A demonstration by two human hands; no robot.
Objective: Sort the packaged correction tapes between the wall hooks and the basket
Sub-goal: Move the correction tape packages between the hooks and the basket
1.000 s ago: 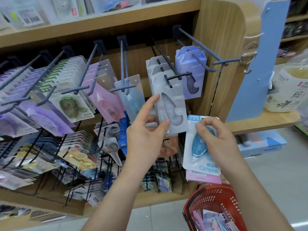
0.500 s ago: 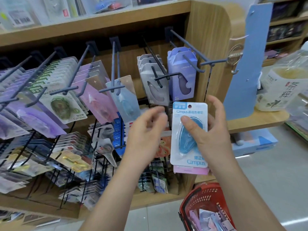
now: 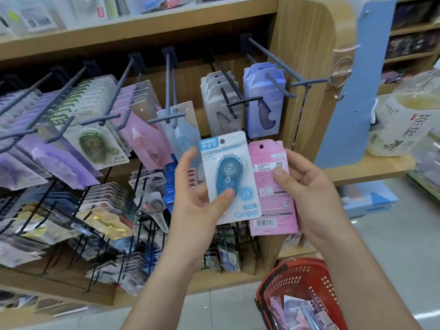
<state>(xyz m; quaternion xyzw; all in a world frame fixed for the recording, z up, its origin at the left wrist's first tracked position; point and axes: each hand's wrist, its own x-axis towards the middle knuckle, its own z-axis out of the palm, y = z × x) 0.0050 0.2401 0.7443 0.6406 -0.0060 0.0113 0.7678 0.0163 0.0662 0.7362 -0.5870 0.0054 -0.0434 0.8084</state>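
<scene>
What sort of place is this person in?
Most likely a stationery shop: packaged correction tapes hang in rows on wall hooks, a red basket holds more packs, and the pink pack in the right hand carries a barcode.

A wooden top shelf (image 3: 133,32) runs across the far side and carries blurred clear packs (image 3: 35,17). At the right a wooden side panel (image 3: 304,44) closes the display. A blue board (image 3: 352,103) stands just beside it, with a clear stick-on hook (image 3: 339,75) at its left edge. A white pack in a clear bag (image 3: 404,122) rests on the wooden ledge (image 3: 371,167). A blue box (image 3: 371,198) lies below. Pale floor tiles (image 3: 392,246) near right.
</scene>
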